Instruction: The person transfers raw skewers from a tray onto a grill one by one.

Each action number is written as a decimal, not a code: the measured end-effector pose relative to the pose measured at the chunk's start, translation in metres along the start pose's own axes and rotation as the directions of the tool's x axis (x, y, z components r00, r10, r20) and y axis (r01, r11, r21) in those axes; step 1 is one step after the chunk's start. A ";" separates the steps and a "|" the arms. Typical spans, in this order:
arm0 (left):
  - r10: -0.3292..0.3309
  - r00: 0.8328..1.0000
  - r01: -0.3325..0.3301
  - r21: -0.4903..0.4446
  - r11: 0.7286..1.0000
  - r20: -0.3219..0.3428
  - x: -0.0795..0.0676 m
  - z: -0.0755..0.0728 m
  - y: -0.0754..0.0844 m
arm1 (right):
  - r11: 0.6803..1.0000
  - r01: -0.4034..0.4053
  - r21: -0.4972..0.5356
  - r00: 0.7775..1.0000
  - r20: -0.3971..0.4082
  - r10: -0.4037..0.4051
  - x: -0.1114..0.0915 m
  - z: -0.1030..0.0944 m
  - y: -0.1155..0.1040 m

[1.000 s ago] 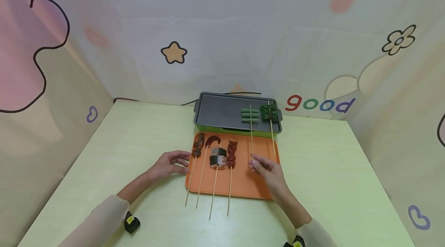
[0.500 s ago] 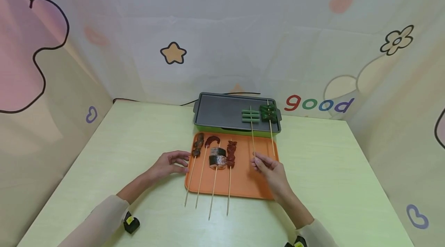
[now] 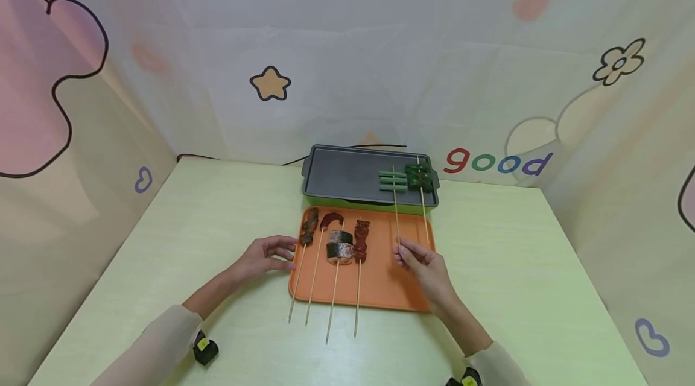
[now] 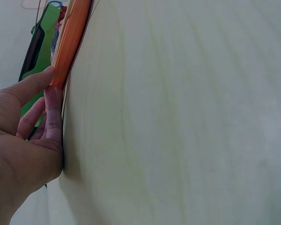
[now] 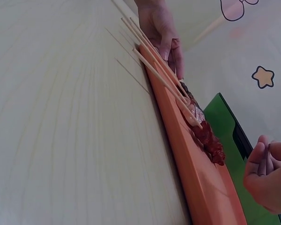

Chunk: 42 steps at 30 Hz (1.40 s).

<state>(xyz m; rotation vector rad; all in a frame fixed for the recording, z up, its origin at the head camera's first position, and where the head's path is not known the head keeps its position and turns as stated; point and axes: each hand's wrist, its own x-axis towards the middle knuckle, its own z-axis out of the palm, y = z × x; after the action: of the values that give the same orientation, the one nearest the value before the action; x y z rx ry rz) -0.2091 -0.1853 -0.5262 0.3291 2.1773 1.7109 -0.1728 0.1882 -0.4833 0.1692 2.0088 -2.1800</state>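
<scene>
My right hand (image 3: 423,271) pinches the stick of a green bean skewer (image 3: 393,181) between thumb and fingertips. Its green pieces lie at the right of the dark griddle (image 3: 347,172). Beside them on the griddle is a leafy green skewer (image 3: 419,177). My left hand (image 3: 266,258) holds the left edge of the orange tray (image 3: 388,295), thumb and fingers at its rim. On this tray lie a brown meat skewer (image 3: 309,226), a curved dark red skewer (image 3: 332,220), a black-and-white roll skewer (image 3: 340,248) and a red meat skewer (image 3: 361,241).
Sticks of the tray's skewers jut over its front rim onto the pale green table (image 3: 217,205). The griddle's green base stands directly behind the tray. A black cord (image 3: 295,160) runs along the table's back edge. A patterned cloth (image 3: 336,48) surrounds the table.
My right hand has shifted slightly right, turning the green bean skewer's stick a little. Its green pieces moved slightly right, closer to the leafy skewer. My left hand stays at the tray.
</scene>
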 end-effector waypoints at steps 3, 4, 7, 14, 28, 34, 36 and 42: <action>0.001 1.000 -0.001 -0.005 1.000 0.000 0.000 0.000 0.000 | 1.000 -0.010 -0.003 1.000 0.003 0.010 0.000 -0.001 -0.001; 0.000 1.000 0.000 -0.006 1.000 0.000 0.000 0.000 0.000 | 1.000 -0.011 -0.003 1.000 0.005 0.011 0.001 -0.002 -0.001; 0.000 1.000 0.000 -0.008 1.000 -0.001 0.001 0.001 0.000 | 1.000 -0.013 0.003 1.000 0.007 0.013 0.001 -0.003 -0.002; -0.003 1.000 0.003 -0.010 1.000 -0.001 0.003 0.001 -0.001 | 1.000 -0.007 -0.007 1.000 0.019 0.007 0.001 -0.006 -0.001; -0.002 1.000 0.002 -0.005 1.000 0.008 0.002 0.002 -0.002 | 0.995 -0.060 -0.084 0.991 0.114 0.069 -0.030 -0.022 0.007; -0.010 1.000 0.010 -0.003 1.000 0.004 0.002 0.002 -0.002 | 0.996 -0.056 -0.076 0.960 0.269 0.074 -0.048 -0.021 0.018; -0.018 1.000 0.018 0.000 1.000 -0.003 0.002 0.001 -0.002 | 0.996 -0.058 -0.071 0.944 0.320 0.078 -0.051 -0.018 0.023; -0.009 1.000 0.009 0.005 1.000 -0.007 0.002 0.000 -0.002 | 0.993 -0.107 -0.055 0.900 0.418 0.120 -0.058 -0.004 0.036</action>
<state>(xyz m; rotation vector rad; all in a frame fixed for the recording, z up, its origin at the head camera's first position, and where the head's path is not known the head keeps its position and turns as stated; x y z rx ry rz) -0.2106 -0.1847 -0.5287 0.3140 2.1853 1.7044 -0.1092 0.1924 -0.5073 -0.1729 1.7394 -1.9105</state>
